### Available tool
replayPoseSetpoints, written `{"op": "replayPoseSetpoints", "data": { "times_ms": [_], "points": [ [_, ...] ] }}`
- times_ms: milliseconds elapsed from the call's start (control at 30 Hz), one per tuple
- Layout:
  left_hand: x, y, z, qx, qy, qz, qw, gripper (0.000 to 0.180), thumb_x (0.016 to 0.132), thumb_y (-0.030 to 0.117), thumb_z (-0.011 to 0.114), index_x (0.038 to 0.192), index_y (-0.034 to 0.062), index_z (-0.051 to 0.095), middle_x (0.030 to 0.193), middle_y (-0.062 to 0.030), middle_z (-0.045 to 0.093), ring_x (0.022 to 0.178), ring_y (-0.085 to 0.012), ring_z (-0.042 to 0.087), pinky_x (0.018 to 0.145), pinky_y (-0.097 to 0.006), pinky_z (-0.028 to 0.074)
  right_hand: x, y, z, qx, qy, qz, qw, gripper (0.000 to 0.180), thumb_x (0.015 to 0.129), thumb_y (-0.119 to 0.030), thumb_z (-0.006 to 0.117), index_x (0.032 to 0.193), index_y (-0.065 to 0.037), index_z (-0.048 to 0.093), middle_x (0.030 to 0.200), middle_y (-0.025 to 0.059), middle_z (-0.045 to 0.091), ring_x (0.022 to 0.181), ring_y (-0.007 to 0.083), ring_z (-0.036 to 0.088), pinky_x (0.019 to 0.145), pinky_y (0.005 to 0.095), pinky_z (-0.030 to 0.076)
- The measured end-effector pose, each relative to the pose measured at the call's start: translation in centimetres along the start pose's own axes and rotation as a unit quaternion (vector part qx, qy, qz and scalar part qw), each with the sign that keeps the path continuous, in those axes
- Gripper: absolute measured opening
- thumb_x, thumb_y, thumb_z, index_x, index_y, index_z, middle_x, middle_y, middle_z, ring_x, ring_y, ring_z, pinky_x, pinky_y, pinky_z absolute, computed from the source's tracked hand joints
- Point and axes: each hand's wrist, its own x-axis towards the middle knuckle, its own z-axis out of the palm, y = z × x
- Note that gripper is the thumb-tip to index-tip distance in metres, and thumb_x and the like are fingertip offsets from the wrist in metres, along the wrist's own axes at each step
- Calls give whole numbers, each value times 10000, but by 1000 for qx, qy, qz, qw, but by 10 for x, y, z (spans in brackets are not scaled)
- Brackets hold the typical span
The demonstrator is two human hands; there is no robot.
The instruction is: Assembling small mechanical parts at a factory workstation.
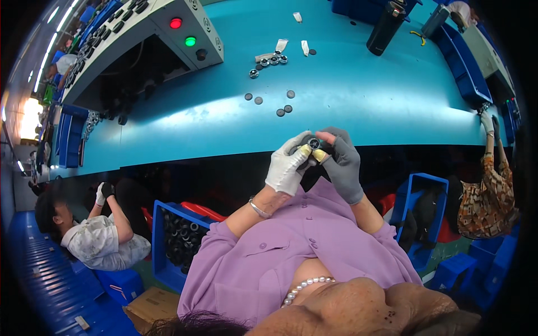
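Note:
A small black wheel with a silver spoked centre [314, 144] sits between my two hands at the table's near edge. My left hand [287, 166], in a white glove, is closed on its left side, thumb pressed near the rim. My right hand [343, 168], in a grey glove with a bare fingertip, grips it from the right. Yellow wrapping covers both thumb tips. Parts of the wheel are hidden by the fingers. Beyond my hands, several dark discs [281, 112] lie on the blue-green table [207, 120]. A cluster of silver-centred wheels [273, 60] lies farther off.
A grey machine with red and green lights [190, 41] stands far left. A black bottle [386, 28] stands far right. Blue crates flank me, the left crate [158, 246] holding black rings, the right crate [413, 182] dark parts. Co-workers sit at left [106, 241] and right [487, 201].

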Motion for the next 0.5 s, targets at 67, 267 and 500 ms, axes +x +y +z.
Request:
{"op": "replayPoseSetpoints", "data": {
  "times_ms": [67,267,500],
  "points": [
    [-2,-1,4,11,21,9,1000,438,970,108,677,1372,-16,555,1157,-85,656,859,-144,655,771,-271,558,1,-2,-5,-71,-18,-59,996,331,876,70,645,1199,8,678,1176,81,587,1053,159,609,901,268,499],
    [-6,6,2,36,9,-45,998,407,972,116,678,1340,-22,576,1099,-73,670,816,-128,643,729,-256,534,4,-2,-9,-80,-50,-97,991,334,862,76,658,1183,-9,694,1168,81,583,997,143,610,846,262,508],
    [-1,-3,2,107,10,28,994,390,940,131,716,1285,-7,596,1100,-62,649,892,-138,635,749,-275,546,-2,-15,-1,-95,-33,-58,993,385,819,76,619,1190,-9,684,1193,121,620,1003,211,661,848,308,538]
  ]
}}
